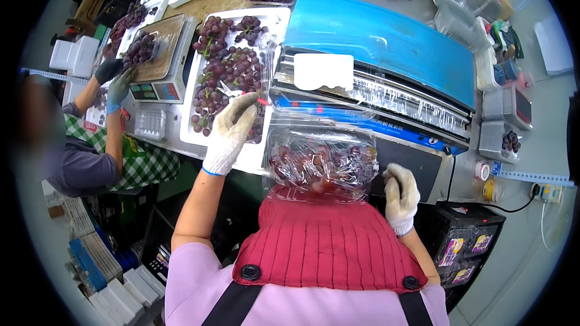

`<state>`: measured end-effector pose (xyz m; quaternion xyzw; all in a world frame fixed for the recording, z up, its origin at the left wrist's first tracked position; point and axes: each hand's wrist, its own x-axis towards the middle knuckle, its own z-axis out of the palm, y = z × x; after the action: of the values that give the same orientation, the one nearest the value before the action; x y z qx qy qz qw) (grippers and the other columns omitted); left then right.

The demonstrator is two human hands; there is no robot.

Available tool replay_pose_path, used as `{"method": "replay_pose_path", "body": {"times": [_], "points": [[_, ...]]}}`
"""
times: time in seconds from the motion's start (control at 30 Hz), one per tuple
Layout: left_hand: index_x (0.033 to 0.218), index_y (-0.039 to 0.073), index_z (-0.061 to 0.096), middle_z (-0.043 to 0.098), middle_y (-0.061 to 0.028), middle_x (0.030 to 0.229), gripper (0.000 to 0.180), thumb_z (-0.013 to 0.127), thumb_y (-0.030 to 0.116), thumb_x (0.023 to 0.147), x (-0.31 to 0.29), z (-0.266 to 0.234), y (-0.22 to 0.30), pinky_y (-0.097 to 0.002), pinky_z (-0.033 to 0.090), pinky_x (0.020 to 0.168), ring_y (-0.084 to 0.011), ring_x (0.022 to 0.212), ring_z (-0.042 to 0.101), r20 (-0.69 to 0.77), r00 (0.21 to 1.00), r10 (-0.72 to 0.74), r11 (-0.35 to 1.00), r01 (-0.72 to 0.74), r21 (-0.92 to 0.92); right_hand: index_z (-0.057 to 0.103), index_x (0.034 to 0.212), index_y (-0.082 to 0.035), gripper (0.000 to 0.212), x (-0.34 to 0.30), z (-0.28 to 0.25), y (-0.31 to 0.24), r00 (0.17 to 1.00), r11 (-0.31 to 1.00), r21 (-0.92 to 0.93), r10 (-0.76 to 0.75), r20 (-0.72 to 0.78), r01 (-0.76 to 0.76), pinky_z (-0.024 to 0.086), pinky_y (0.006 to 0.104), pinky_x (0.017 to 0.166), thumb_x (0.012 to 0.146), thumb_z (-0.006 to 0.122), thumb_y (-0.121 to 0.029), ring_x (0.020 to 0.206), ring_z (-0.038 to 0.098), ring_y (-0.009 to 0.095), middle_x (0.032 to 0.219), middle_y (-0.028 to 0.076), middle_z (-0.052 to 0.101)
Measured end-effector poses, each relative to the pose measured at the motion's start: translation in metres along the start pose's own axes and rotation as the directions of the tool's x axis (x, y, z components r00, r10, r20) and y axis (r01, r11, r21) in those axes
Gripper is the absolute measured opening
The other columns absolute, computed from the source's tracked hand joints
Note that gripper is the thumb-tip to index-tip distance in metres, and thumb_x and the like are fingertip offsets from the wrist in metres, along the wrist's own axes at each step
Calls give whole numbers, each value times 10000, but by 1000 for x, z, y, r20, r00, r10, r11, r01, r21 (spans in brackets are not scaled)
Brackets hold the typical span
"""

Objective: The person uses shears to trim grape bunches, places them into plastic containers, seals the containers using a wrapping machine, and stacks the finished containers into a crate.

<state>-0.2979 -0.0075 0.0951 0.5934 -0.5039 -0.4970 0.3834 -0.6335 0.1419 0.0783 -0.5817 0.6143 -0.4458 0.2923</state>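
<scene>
My left hand (231,136), in a white knit glove, is over the near right part of a white foam tray (188,108) of loose grape bunches (229,72). Its fingers are closed around the red handles of small snips (230,90), whose silver blades point left over the grapes. Directly before my apron, a clear plastic box of grapes (323,166) is covered with wrinkled film. To its right is my gloved right hand (401,198), fingers curled in with nothing visible in them, apart from the box.
A blue-lidded film wrapping machine (380,42) stands ahead, with a white card (323,72) on it. At left, a co-worker's gloved hands (118,81) handle grapes at a scale (160,78). Clear boxes (504,139) stand at right, above a black crate (465,235).
</scene>
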Motion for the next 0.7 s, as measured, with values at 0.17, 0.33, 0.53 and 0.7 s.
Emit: {"method": "replay_pose_path", "body": {"times": [0.17,0.33,0.53,0.7], "points": [[1413,-13,395,536,-150,1313,558,502,349,1003,-8,14,-55,-373,456,984,-242,1164,554,182,980,-83,921,145,-361,641,1115,-17,332,6,2,-9,987,981,-125,-139,86,149,525,364,728,796,608,66,824,636,317,963,185,633],[1388,-2,433,576,-124,1259,545,523,361,992,-19,38,-46,-359,467,958,-223,1100,585,170,972,-163,836,228,-500,631,1173,-17,401,4,5,-10,987,983,-128,-114,117,129,529,371,756,779,632,56,870,636,332,1008,194,625],[1345,27,492,598,-95,1211,527,532,406,980,-20,42,-57,-337,492,902,-209,1053,597,127,982,-141,855,185,-484,641,1165,-51,426,8,6,-17,989,982,-174,-54,135,77,537,381,767,746,641,28,890,632,341,1037,184,622],[1267,-13,546,625,-112,1156,469,561,355,976,-23,40,-52,-337,497,892,-204,1029,613,72,988,-135,888,153,-433,649,1155,-59,416,19,-2,-27,994,955,-291,-24,107,54,529,377,814,747,634,18,953,627,351,1075,193,611]]}}
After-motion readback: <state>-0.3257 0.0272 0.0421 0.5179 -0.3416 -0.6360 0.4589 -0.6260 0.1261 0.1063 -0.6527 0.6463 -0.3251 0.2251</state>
